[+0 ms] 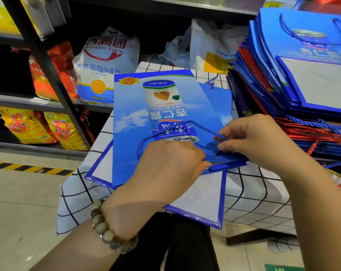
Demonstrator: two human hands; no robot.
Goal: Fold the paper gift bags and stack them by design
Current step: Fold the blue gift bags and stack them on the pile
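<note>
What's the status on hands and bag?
Left hand grips blue gift bag at near edge. Right hand pinches its rope handle. Folded bag stack at right, nothing blocking.

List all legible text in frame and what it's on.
"香满园 Wonder Farm", "家庭适用小麦粉": white flour sack.
"杏仁露", "240ml", upside down: blue gift bag.
Print on the yellow sacks, price tag and stacked bags: too blurred to read.

Left hand [165, 169] grips the blue gift bag [130, 145]; right hand [253, 141] pinches its rope handle [187, 121].
</note>
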